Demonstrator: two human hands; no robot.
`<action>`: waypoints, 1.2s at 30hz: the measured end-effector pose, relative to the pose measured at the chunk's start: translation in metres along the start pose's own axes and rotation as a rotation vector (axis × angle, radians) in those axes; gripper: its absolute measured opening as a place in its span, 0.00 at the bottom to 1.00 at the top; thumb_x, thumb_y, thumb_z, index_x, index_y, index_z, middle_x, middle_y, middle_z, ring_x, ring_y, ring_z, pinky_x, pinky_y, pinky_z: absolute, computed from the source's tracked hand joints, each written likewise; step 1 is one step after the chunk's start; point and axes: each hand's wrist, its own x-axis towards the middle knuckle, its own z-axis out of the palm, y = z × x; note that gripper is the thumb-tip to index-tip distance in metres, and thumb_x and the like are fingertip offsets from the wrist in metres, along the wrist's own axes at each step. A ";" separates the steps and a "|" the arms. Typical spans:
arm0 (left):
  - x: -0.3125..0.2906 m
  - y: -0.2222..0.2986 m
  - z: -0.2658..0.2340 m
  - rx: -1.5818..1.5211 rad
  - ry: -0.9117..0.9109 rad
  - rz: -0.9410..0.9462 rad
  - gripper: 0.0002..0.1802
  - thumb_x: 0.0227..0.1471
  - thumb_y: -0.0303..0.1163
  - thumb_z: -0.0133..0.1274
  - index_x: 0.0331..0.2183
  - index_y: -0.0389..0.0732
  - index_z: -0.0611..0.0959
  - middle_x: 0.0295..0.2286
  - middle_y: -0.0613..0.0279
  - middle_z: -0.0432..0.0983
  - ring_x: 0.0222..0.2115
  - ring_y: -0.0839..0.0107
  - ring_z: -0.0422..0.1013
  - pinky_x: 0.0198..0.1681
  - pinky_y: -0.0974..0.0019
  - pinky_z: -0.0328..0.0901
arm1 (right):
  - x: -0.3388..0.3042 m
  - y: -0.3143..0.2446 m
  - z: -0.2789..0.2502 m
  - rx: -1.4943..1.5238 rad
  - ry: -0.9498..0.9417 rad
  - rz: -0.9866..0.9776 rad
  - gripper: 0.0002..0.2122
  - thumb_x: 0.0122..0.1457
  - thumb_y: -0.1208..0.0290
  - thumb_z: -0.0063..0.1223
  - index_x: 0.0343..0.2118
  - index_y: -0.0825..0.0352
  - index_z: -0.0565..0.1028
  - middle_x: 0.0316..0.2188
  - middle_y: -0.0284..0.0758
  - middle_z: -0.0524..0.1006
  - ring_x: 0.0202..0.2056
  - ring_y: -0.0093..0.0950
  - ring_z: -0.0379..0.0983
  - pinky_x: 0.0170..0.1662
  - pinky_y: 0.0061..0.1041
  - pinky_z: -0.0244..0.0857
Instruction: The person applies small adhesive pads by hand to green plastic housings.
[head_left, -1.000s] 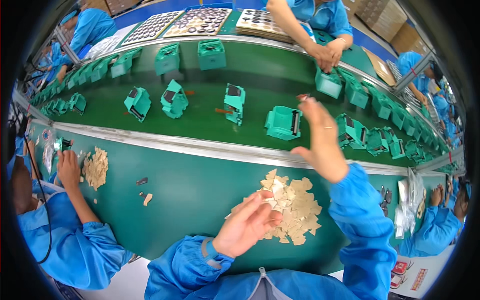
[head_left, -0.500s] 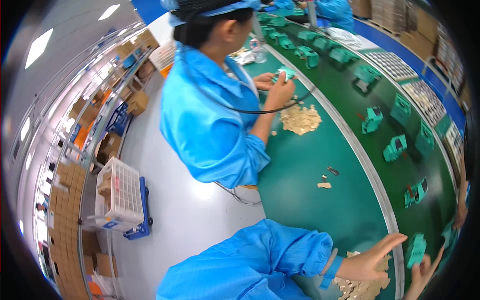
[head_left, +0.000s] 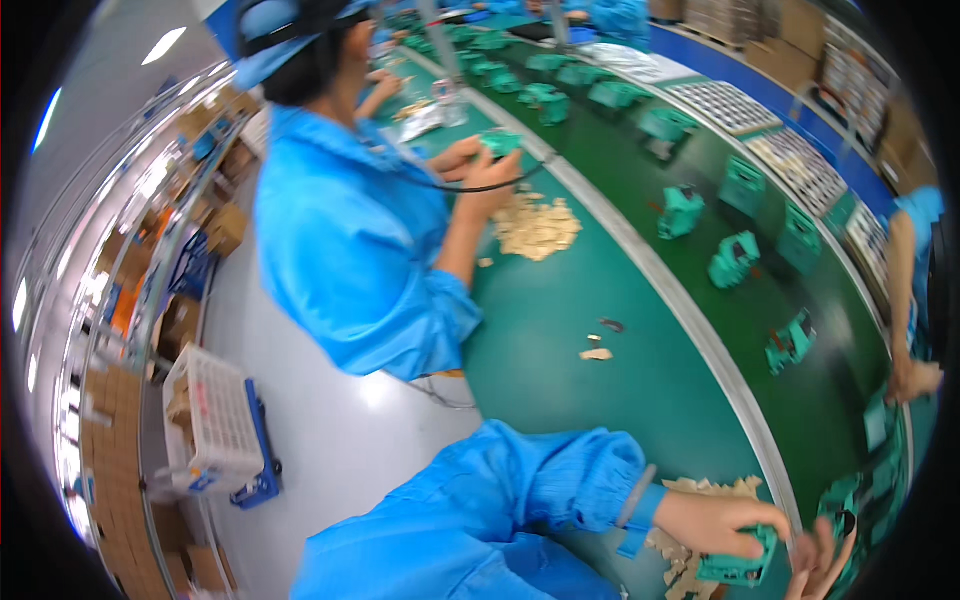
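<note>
My left hand [head_left: 715, 522] is closed around a green plastic housing [head_left: 745, 562], fingers over its top, beside the metal rail. A pile of tan flat pieces [head_left: 715, 487] lies under and around that hand. Just right of it, my right hand [head_left: 825, 562] is at the lower edge of the picture, blurred, with its fingers apart and nothing visible in them. Near its fingertips another green housing [head_left: 842, 495] sits on the belt. A blue wrist strap [head_left: 642, 515] is round my left wrist.
A metal rail [head_left: 690, 310] divides the green table [head_left: 560, 400] from the dark green belt [head_left: 640, 190], which carries several green housings. A co-worker [head_left: 350, 230] at the left holds a housing near another tan pile [head_left: 538, 228]. Another person's hand [head_left: 915, 382] hangs beyond the belt.
The housing that my right hand held over the belt is now in my left hand on the table side. My left hand has closed and lowered. The view has shifted, and belt housings sit differently.
</note>
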 end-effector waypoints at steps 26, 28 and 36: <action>0.018 -0.004 0.008 0.721 0.251 0.020 0.07 0.49 0.36 0.52 0.28 0.43 0.78 0.34 0.62 0.68 0.29 0.63 0.70 0.28 0.67 0.66 | -0.013 0.020 0.041 -0.468 0.266 -0.055 0.04 0.47 0.85 0.45 0.28 0.72 0.68 0.26 0.40 0.69 0.30 0.29 0.65 0.37 0.24 0.59; 0.021 -0.006 0.006 0.633 0.225 -0.024 0.07 0.47 0.32 0.55 0.29 0.40 0.78 0.34 0.58 0.69 0.30 0.64 0.70 0.32 0.67 0.66 | -0.012 0.014 0.038 -0.554 0.279 -0.060 0.07 0.44 0.84 0.53 0.28 0.71 0.71 0.27 0.41 0.73 0.29 0.36 0.71 0.33 0.27 0.64; 0.025 -0.009 0.005 0.552 0.246 -0.164 0.10 0.41 0.30 0.60 0.29 0.39 0.79 0.26 0.62 0.77 0.24 0.69 0.74 0.26 0.71 0.67 | -0.007 0.021 0.027 -0.411 0.258 -0.043 0.08 0.46 0.81 0.56 0.29 0.69 0.71 0.26 0.39 0.73 0.28 0.35 0.71 0.31 0.27 0.65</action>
